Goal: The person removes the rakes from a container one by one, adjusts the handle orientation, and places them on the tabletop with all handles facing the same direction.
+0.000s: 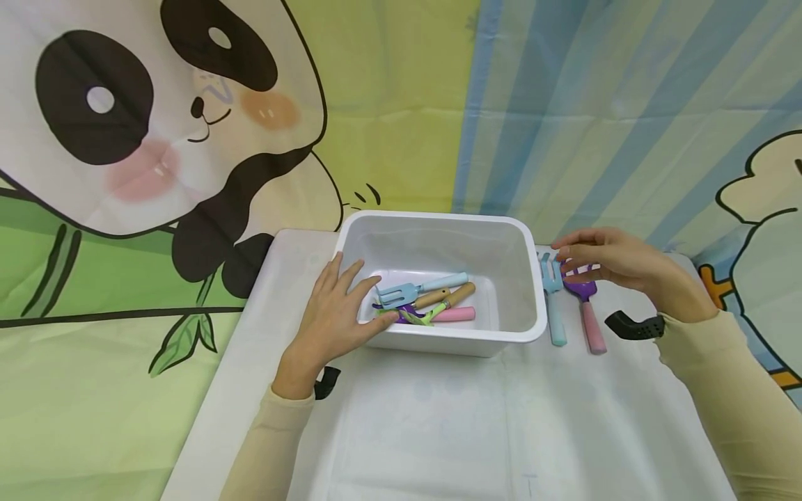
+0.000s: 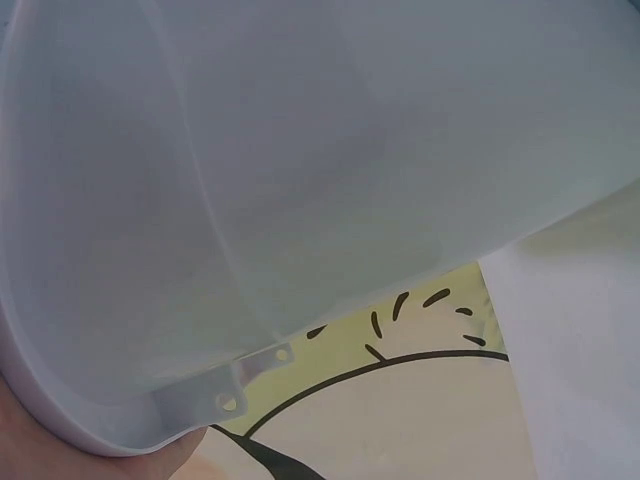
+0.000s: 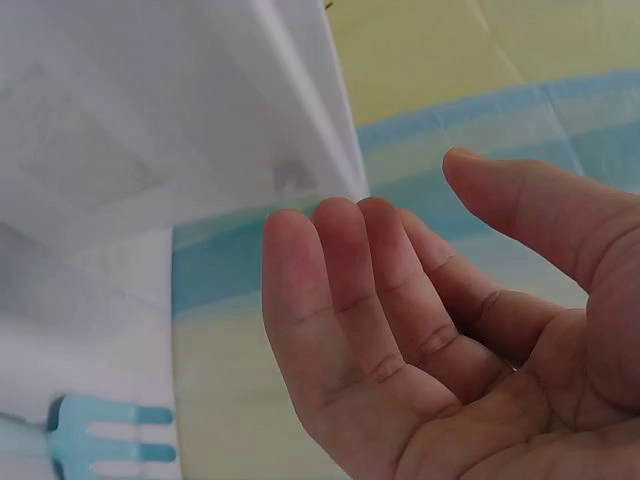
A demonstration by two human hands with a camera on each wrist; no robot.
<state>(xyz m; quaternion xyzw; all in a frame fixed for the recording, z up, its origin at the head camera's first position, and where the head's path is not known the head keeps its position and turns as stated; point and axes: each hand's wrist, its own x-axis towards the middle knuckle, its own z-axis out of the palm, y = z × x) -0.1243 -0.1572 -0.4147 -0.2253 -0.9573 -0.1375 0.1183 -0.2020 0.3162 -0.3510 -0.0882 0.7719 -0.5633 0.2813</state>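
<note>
A white plastic bin (image 1: pixel 520 278) stands on the table. My left hand (image 1: pixel 335 306) rests with spread fingers on its left rim and near-left corner; in the left wrist view, part of that hand (image 2: pixel 30 440) shows beside the rim. Inside the bin lie several small garden tools: a light-blue hand fork (image 1: pixel 401 294) on top, wooden handles (image 1: pixel 460 295), a pink handle (image 1: pixel 456 314), and green and purple heads. Right of the bin, my right hand (image 1: pixel 617 261) hovers, holding nothing, over another light-blue hand fork (image 1: pixel 555 306) and a purple-headed tool with a pink handle (image 1: pixel 592 323).
The white-covered table (image 1: pixel 426 424) extends in front of the bin. Close behind it hangs a printed curtain (image 1: pixel 401 104) with a panda and blue stripes. Black wrist mounts (image 1: pixel 633 325) sit at both wrists.
</note>
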